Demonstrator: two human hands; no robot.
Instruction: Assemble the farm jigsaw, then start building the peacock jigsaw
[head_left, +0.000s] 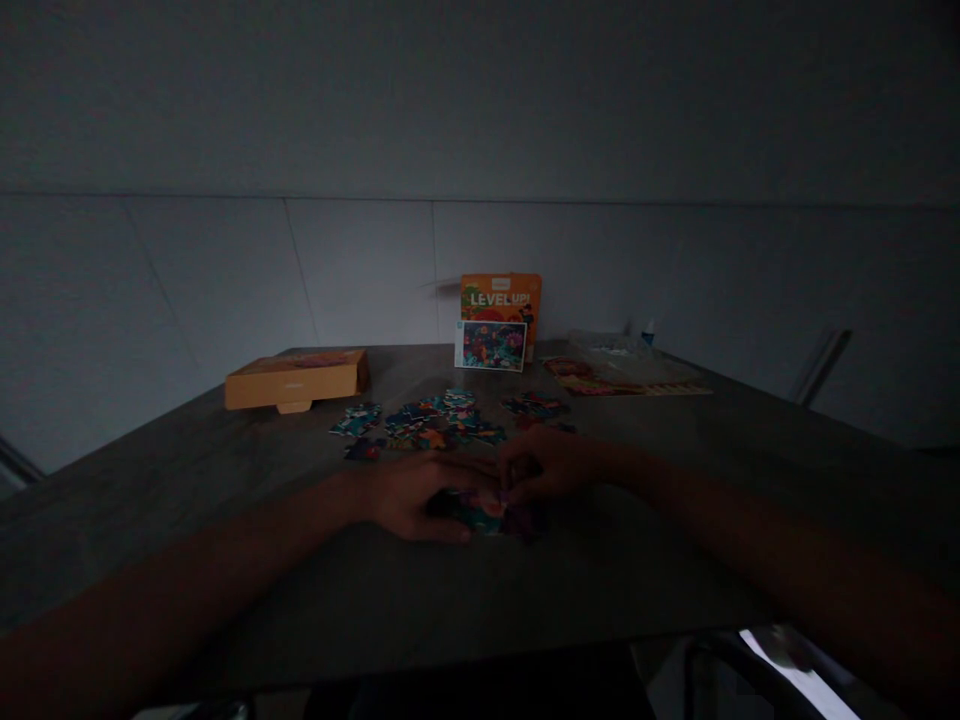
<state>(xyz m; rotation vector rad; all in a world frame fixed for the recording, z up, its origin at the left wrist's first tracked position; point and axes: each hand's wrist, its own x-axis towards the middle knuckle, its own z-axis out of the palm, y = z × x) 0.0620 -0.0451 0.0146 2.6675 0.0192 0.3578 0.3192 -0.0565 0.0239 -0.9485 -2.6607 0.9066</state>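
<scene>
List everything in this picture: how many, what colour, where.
Upright rectangular "LEVEL UP!" box: one, orange, far middle.
White-bordered picture panel: one, multicoloured, before it.
Flat cardboard box: one, orange, far left.
Thin printed sheet: one, reddish, far right.
Clear plastic packaging: one, colourless, over the sheet.
Bottle-like object: one, blue and white, beside packaging.
Flat jigsaw pieces: many, mostly teal, mid-table.
Flat jigsaw section: one, multicoloured, between hands.
Broad tabletop: one, grey, underneath.
Panelled wall: one, pale grey, behind.
Bright strip: one, white, lower right, among unclear shapes.
Forearms: two, bare, foreground.
Left hand: one, bare, beside section.
Right hand: one, bare, fingertips at section.
</scene>
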